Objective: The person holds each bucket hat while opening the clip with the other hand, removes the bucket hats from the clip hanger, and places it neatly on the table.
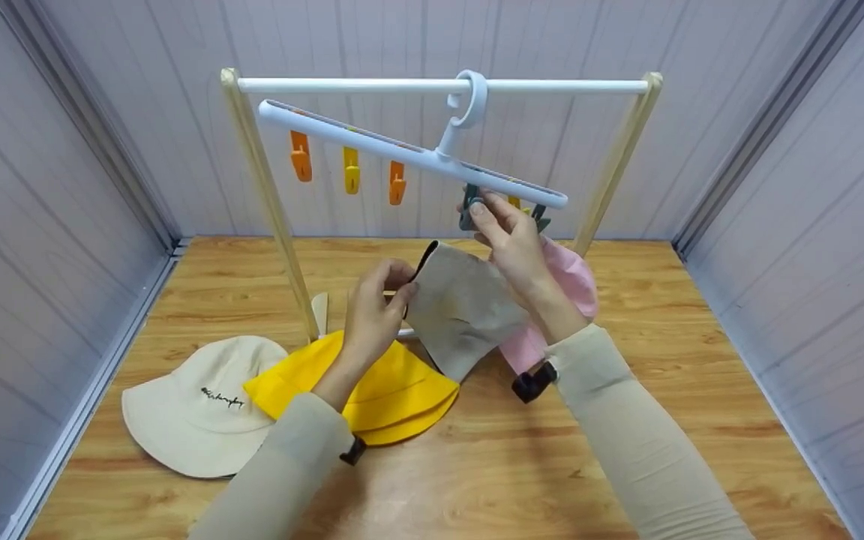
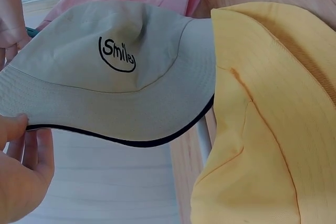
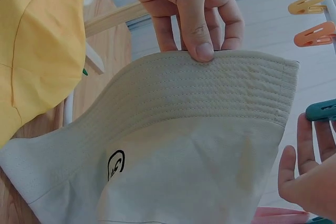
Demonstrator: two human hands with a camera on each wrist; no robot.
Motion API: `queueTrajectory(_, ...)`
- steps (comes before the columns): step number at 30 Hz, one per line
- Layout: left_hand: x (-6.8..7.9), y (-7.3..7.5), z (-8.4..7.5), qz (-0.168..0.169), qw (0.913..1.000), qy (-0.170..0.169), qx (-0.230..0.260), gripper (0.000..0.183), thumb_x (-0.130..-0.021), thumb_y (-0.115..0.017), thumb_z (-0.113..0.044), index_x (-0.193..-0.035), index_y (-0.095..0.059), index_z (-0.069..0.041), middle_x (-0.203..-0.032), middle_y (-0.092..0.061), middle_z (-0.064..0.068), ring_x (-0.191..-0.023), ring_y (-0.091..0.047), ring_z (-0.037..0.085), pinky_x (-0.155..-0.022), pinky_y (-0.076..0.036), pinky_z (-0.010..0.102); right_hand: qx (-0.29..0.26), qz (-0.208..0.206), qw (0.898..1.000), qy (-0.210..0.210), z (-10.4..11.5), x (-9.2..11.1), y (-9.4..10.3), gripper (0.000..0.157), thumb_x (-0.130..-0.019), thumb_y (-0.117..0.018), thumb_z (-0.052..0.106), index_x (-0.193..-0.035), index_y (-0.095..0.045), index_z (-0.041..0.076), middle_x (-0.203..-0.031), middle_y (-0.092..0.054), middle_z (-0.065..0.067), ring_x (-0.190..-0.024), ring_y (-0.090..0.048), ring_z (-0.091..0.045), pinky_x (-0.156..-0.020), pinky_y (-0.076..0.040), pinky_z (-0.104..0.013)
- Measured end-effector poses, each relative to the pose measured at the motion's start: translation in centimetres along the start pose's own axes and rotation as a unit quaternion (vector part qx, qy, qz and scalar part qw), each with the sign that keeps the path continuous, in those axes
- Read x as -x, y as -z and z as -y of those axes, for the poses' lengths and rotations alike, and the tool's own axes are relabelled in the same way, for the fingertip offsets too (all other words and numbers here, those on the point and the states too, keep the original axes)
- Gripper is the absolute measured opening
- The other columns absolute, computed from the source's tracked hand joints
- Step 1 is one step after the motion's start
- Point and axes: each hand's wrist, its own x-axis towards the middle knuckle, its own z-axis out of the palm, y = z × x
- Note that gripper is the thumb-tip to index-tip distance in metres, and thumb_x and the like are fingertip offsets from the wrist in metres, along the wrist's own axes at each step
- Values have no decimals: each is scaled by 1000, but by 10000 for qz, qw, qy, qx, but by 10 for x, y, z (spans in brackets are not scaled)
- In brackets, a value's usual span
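My left hand (image 1: 376, 311) pinches the dark-edged brim of a grey bucket hat (image 1: 466, 300) between thumb and fingers. In the left wrist view the hat (image 2: 126, 61) shows a black "Smile" print, its crown folded flat. My right hand (image 1: 518, 251) is raised to the hanger and grips a dark green clothespin (image 1: 468, 208) with thumb and fingers. This clothespin (image 3: 321, 110) also shows in the right wrist view. Over it the light blue clip hanger (image 1: 372, 139) tilts down to the right. A pink hat (image 1: 571, 277) hangs behind my right hand, below the clips at the hanger's right end.
The hanger hooks over the white bar (image 1: 364, 85) of a wooden-legged rack (image 1: 259, 172). Orange clothespins (image 1: 301, 157) and a yellow clothespin (image 1: 352, 171) dangle at left. A yellow hat (image 1: 402, 397) and a cream hat (image 1: 192, 405) lie on the wooden table (image 1: 702, 420). Panels enclose the table.
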Motion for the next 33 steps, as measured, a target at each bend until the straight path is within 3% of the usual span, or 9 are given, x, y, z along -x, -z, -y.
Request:
queueTrajectory(9,3,2,4,-148,9998,-17,104,12,-100,-70,1,-108,-70,-7,-100,-73,5,-91,-71,18,-77,-62,30,167,-172,9997,-25,-2,6,3,49,-112,-56,21,-158,-47,4,-142,-64,-15,-122,-65,-25,-114,-48,-43)
queueTrajectory(14,6,3,5,-147,9997,54,162,12,-101,-70,0,-109,-69,-9,-102,-72,4,-93,-70,18,-78,-62,32,533,-103,9984,-162,-4,16,9,47,-111,-58,26,-154,-52,10,-138,-65,-10,-125,-64,-27,-104,-52,-36)
queueTrajectory(18,8,5,4,-160,9995,136,230,11,-102,-69,-2,-110,-69,-9,-104,-72,4,-94,-69,18,-80,-62,33,704,-39,9974,-147,-6,25,15,45,-110,-60,27,-152,-55,12,-140,-66,-7,-125,-64,-26,-109,-53,-41)
queueTrajectory(22,9,7,5,-229,9992,204,273,10,-103,-69,-2,-111,-69,-9,-104,-72,4,-95,-69,18,-81,-62,33,697,-117,9975,-82,-7,34,22,42,-110,-60,24,-150,-57,8,-140,-65,-11,-122,-66,-26,-111,-51,-50)
queueTrajectory(25,11,8,5,-313,9988,228,287,11,-102,-69,-2,-111,-69,-8,-104,-71,5,-95,-69,18,-82,-62,32,680,-257,9973,-78,-10,40,28,40,-111,-59,21,-148,-58,6,-141,-64,-15,-125,-65,-30,-111,-51,-51)
queueTrajectory(28,12,9,4,-385,9985,232,323,11,-102,-70,-2,-111,-69,-7,-103,-71,6,-94,-69,19,-81,-61,31,761,-418,9962,-101,-14,46,35,39,-110,-60,20,-147,-59,5,-141,-64,-16,-129,-63,-33,-110,-53,-44)
queueTrajectory(33,13,10,3,-488,9970,259,543,12,-101,-71,-1,-112,-69,-4,-104,-70,8,-94,-69,20,-82,-60,27,1095,-696,9914,-186,-21,56,47,39,-109,-63,21,-145,-62,7,-140,-65,-10,-129,-62,-26,-104,-56,-34)
